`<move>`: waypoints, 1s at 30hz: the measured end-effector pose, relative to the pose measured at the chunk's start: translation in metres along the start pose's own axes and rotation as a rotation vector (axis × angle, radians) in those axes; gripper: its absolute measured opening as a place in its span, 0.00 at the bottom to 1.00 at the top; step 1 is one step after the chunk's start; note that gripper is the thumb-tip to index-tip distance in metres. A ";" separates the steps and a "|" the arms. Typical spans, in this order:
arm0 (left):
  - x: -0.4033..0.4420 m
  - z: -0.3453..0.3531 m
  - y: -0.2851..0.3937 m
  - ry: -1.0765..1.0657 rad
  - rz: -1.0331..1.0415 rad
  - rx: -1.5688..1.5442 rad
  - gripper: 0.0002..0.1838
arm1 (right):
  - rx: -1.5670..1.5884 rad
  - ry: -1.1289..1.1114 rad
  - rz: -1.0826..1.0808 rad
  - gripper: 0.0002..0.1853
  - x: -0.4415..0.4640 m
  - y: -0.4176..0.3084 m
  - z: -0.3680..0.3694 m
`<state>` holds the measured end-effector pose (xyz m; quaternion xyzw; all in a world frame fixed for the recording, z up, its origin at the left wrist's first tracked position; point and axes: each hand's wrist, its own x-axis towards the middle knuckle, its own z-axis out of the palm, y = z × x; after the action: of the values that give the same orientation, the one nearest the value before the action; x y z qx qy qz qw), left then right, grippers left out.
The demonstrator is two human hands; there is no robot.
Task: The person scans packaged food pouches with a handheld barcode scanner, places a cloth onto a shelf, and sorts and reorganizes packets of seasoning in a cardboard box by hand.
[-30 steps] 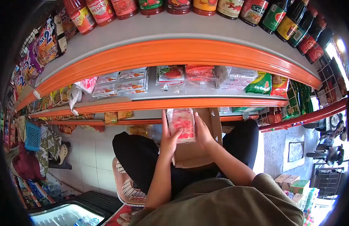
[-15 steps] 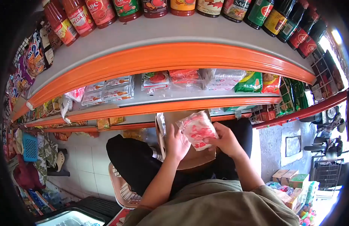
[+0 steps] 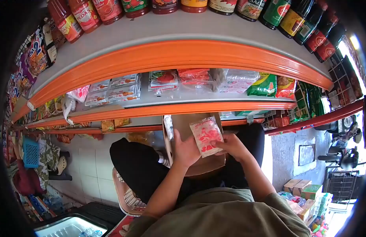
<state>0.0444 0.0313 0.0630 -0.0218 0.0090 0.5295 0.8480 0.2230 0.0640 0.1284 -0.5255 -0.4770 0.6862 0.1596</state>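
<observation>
1. Well, our right hand (image 3: 233,147) grips the red-and-white packet (image 3: 207,135) at its lower right, thumb across the front.
2. Our left hand (image 3: 186,151) is unclenched, palm up, at the packet's left edge; we cannot tell whether it bears any weight.
3. We have the packet tilted above the open cardboard box (image 3: 202,168), between our black-clad knees.
4. Ahead of us, more packs lie on the orange-edged shelf (image 3: 183,108), below the sauce bottles (image 3: 164,5).
</observation>
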 end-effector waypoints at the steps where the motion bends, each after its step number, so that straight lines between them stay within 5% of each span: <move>1: -0.002 -0.003 -0.002 0.012 0.014 0.026 0.50 | 0.001 0.001 0.003 0.16 0.001 0.005 -0.001; 6: -0.003 0.002 -0.008 0.102 0.100 0.424 0.43 | 0.710 -0.079 0.221 0.16 0.019 0.054 0.005; 9: -0.011 0.011 -0.005 -0.074 0.056 0.083 0.44 | 0.795 -0.222 0.096 0.16 0.009 0.052 0.009; 13: -0.011 -0.004 -0.001 0.205 0.080 0.067 0.46 | 0.462 -0.172 0.229 0.18 0.008 0.036 0.025; 17: -0.014 0.003 -0.001 0.426 0.182 0.157 0.45 | 0.544 -0.210 0.190 0.18 0.011 0.038 0.028; 18: -0.016 0.000 0.001 0.220 0.149 0.000 0.45 | 0.547 -0.173 0.208 0.17 0.011 0.037 0.031; 21: -0.021 0.016 0.004 0.236 0.163 0.042 0.44 | 0.527 -0.234 0.168 0.17 0.010 0.038 0.038; 26: -0.017 0.005 0.000 0.427 0.204 0.306 0.23 | 0.345 -0.198 0.163 0.18 0.016 0.037 0.045; 30: -0.007 -0.010 0.004 0.417 0.253 0.169 0.21 | 0.003 0.068 -0.296 0.29 0.024 0.056 0.050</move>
<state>0.0375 0.0265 0.0527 -0.0583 0.2307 0.6128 0.7535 0.1856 0.0292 0.0679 -0.4721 -0.5425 0.6376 0.2762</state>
